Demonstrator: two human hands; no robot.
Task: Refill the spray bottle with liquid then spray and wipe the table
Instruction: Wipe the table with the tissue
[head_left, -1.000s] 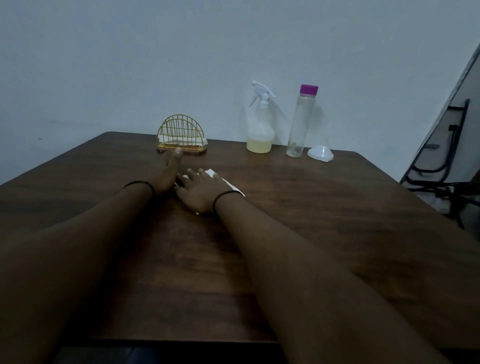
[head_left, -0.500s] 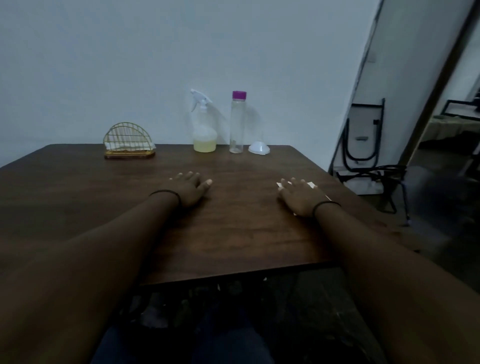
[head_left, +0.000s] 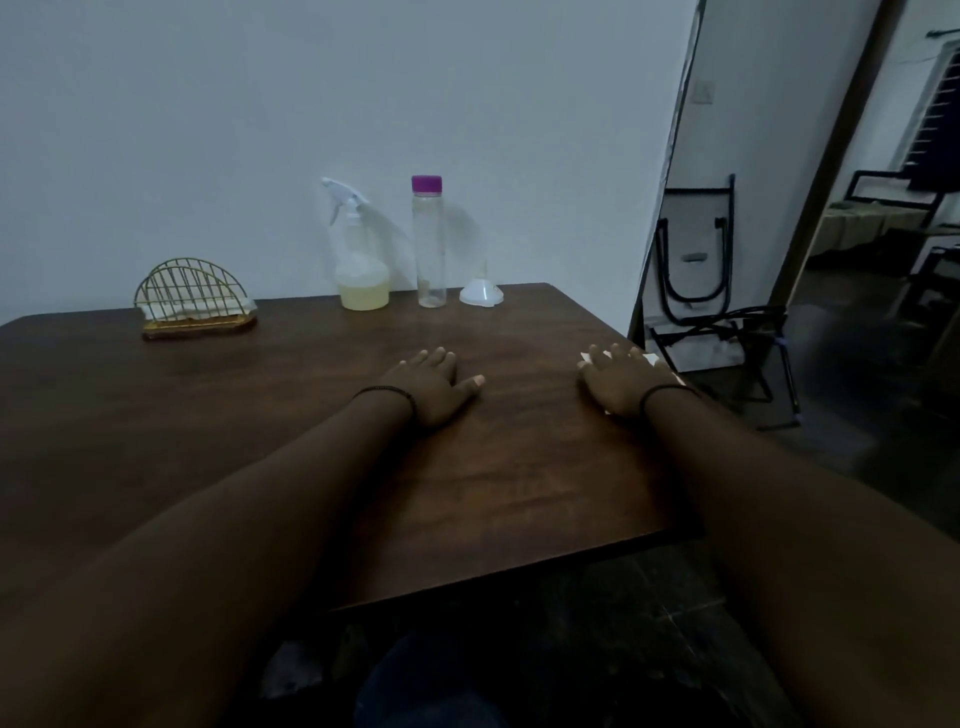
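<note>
White tissue (head_left: 649, 359) lies flat on the dark wooden table (head_left: 519, 467), near the table's right edge, well in front of and to the right of the spray bottle (head_left: 358, 249). The right hand (head_left: 623, 382) rests palm down on top of it, fingers extended and slightly spread; only the tissue's far corners and a sliver by the wrist show past the hand. The left hand (head_left: 431, 387) lies palm down directly on the bare wood, in front of the spray bottle and well apart from the right hand, fingers close together, thumb held out to the side. It holds nothing. Each wrist carries a thin dark band.

The spray bottle stands upright at the table's far edge against the wall, with a white trigger head and a low level of pale yellow liquid in its base. Just to its right stands a tall clear bottle (head_left: 428, 244) with a purple cap on; whether anything remains in it cannot be determined. Right of that bottle, a white funnel (head_left: 480, 293) sits inverted, wide mouth on the table, spout up. Left of the spray bottle, well apart, a gold wire napkin holder (head_left: 195, 299) on a wooden base holds pale napkins.

Beyond the table's right edge, black metal frames (head_left: 696, 260) lean against the wall beside a doorway.
</note>
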